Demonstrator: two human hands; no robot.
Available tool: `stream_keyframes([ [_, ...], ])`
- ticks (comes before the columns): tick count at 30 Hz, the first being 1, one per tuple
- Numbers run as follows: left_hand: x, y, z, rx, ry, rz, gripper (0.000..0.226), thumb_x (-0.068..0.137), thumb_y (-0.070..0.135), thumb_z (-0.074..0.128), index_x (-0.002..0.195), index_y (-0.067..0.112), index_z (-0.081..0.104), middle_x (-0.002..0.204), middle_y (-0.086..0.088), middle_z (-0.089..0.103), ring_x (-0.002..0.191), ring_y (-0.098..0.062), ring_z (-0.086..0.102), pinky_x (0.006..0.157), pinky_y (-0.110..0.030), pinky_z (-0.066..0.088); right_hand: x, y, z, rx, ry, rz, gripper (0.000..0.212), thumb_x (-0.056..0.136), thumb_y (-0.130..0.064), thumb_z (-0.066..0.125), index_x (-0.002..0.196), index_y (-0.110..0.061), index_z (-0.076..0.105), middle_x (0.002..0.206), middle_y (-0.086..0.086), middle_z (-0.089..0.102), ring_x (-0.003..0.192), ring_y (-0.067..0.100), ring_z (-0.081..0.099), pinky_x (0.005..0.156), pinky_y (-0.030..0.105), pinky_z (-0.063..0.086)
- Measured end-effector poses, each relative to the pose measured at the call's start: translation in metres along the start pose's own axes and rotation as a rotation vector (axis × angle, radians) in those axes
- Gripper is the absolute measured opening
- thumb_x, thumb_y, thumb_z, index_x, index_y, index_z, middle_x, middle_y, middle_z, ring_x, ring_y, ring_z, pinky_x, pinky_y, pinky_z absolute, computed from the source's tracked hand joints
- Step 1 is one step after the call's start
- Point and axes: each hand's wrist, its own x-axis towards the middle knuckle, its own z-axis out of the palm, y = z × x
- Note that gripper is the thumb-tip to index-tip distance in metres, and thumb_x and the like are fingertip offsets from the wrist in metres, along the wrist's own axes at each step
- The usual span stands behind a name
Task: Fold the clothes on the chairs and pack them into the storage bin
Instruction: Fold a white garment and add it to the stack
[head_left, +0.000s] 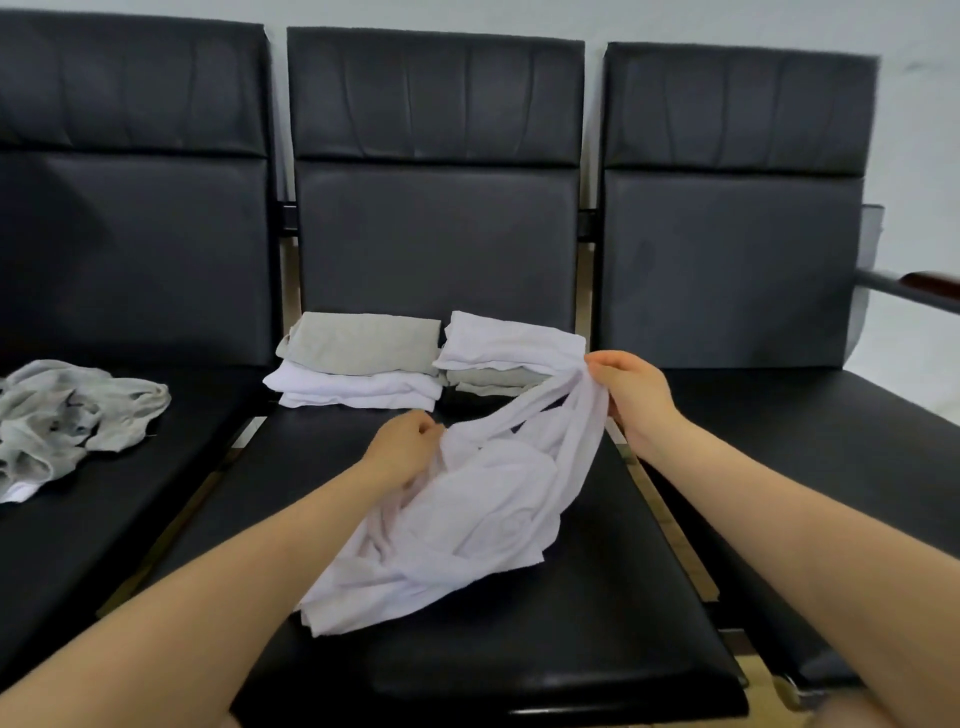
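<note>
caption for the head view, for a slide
Both hands, left hand and right hand, hold a white garment over the middle chair seat, folded stacks behind.

3 black padded chairs in a row, filling most of frame, seats glossy. Pale wall behind, seen top & right edge. Dark armrest w/ metal bar at right. Light floor shows thru gaps btwn seats.
</note>
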Motion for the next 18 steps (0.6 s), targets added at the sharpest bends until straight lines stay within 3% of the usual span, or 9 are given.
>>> stream_keyframes([
  [3, 0.004, 0.013, -0.016, -0.338, 0.214, -0.077, 0.024, 0.100, 0.020, 0.035, 0.096, 0.008, 0.054, 0.083, -0.005, 0.053, 0.086, -0.023, 0.048, 0.065, -0.025, 0.036, 0.003, -0.006, -0.004, 0.022, 0.002, -0.015, 0.021, 0.092, -0.007, 0.053, 0.098, -0.018, 0.069, 0.115, 0.006, 0.063, 0.110, 0.025, 0.058, 0.098, 0.043, 0.050],
  [5, 0.003, 0.023, -0.029, -0.550, 0.324, -0.150, 0.032, 0.099, 0.022, 0.033, 0.111, 0.003, 0.056, 0.100, -0.017, 0.056, 0.095, -0.028, 0.051, 0.079, -0.033, 0.041, 0.003, -0.009, -0.005, -0.022, 0.012, -0.067, 0.024, 0.092, -0.005, 0.050, 0.094, -0.020, 0.069, 0.114, 0.005, 0.063, 0.108, 0.023, 0.057, 0.093, 0.038, 0.051],
  [6, 0.002, 0.028, -0.036, -0.656, 0.362, -0.203, 0.036, 0.100, 0.025, 0.033, 0.117, 0.003, 0.055, 0.106, -0.014, 0.056, 0.097, -0.026, 0.050, 0.084, -0.034, 0.041, 0.002, -0.010, -0.006, -0.061, 0.023, -0.108, 0.024, 0.092, -0.004, 0.049, 0.094, -0.020, 0.068, 0.112, 0.004, 0.063, 0.105, 0.021, 0.057, 0.088, 0.033, 0.051],
  [7, 0.000, 0.030, -0.042, -0.746, 0.402, -0.229, 0.034, 0.100, 0.028, 0.034, 0.116, 0.005, 0.055, 0.108, -0.011, 0.054, 0.096, -0.023, 0.048, 0.088, -0.035, 0.040, 0.001, -0.011, -0.007, -0.101, 0.039, -0.158, 0.024, 0.093, -0.005, 0.049, 0.095, -0.020, 0.067, 0.108, 0.003, 0.064, 0.102, 0.020, 0.058, 0.083, 0.029, 0.050],
  [10, -0.003, 0.027, -0.062, -0.867, 0.542, -0.251, 0.023, 0.100, 0.029, 0.038, 0.088, 0.013, 0.050, 0.111, -0.015, 0.053, 0.095, -0.018, 0.045, 0.096, -0.041, 0.042, -0.003, -0.014, -0.010, -0.194, 0.128, -0.303, 0.018, 0.093, -0.009, 0.051, 0.097, -0.020, 0.065, 0.096, -0.002, 0.064, 0.092, 0.016, 0.060, 0.075, 0.023, 0.048],
  [12, -0.004, 0.018, -0.072, -1.018, 0.584, -0.272, 0.017, 0.097, 0.032, 0.044, 0.092, 0.017, 0.052, 0.114, -0.007, 0.055, 0.097, -0.017, 0.050, 0.087, -0.036, 0.046, -0.006, -0.018, -0.012, -0.158, 0.215, -0.334, 0.016, 0.093, -0.010, 0.052, 0.097, -0.019, 0.063, 0.090, -0.004, 0.063, 0.088, 0.015, 0.060, 0.074, 0.023, 0.049],
  [14, -0.012, 0.013, -0.072, -0.931, 0.538, -0.212, 0.017, 0.097, 0.026, 0.043, 0.082, 0.020, 0.049, 0.094, -0.002, 0.052, 0.085, -0.019, 0.046, 0.070, -0.026, 0.041, -0.008, -0.018, -0.016, -0.108, 0.250, -0.290, 0.016, 0.093, -0.009, 0.052, 0.097, -0.020, 0.063, 0.088, -0.005, 0.062, 0.088, 0.016, 0.061, 0.073, 0.024, 0.049],
  [16, -0.027, 0.014, -0.063, -0.617, 0.420, -0.057, 0.028, 0.096, 0.017, 0.039, 0.069, 0.020, 0.042, 0.074, 0.003, 0.042, 0.073, -0.020, 0.038, 0.060, -0.025, 0.032, -0.012, -0.012, -0.019, -0.089, 0.189, -0.198, 0.018, 0.092, -0.008, 0.052, 0.096, -0.021, 0.063, 0.092, -0.003, 0.063, 0.093, 0.020, 0.061, 0.076, 0.028, 0.050],
  [18, -0.045, 0.017, -0.051, -0.321, 0.231, 0.086, 0.027, 0.095, 0.014, 0.038, 0.071, 0.012, 0.048, 0.072, 0.004, 0.044, 0.074, -0.017, 0.038, 0.058, -0.025, 0.031, -0.013, -0.005, -0.018, -0.116, 0.117, -0.089, 0.022, 0.091, -0.004, 0.048, 0.097, -0.018, 0.064, 0.102, 0.004, 0.063, 0.097, 0.024, 0.058, 0.080, 0.032, 0.048],
])
